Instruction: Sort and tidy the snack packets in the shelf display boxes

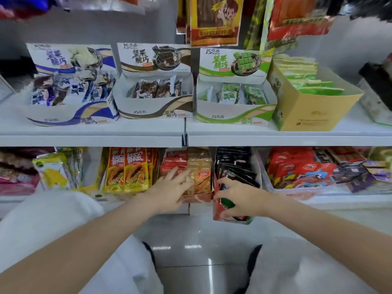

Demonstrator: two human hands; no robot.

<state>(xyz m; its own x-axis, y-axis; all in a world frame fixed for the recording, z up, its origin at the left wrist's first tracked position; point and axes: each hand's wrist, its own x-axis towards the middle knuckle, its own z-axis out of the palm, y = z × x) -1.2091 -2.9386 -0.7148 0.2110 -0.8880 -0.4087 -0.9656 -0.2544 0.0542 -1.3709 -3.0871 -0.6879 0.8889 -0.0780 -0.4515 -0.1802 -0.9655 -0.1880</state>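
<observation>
1. Here, on the lower shelf (318, 200), the left hand (169, 187) lies with fingers spread on orange snack packets (199, 177) in a red display box (197, 197).
2. The right hand (235, 198) has its grip curled round the front edge of the neighbouring box (218, 211) of black packets (235, 166).

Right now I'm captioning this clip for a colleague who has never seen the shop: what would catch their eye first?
Probably the two bare hands low in the middle: the left hand lies with straight fingers on the orange snack packets, while the right hand grips the front of the box of black packets. Above them, three matching display boxes, blue, brown and green, line the upper shelf.
</observation>
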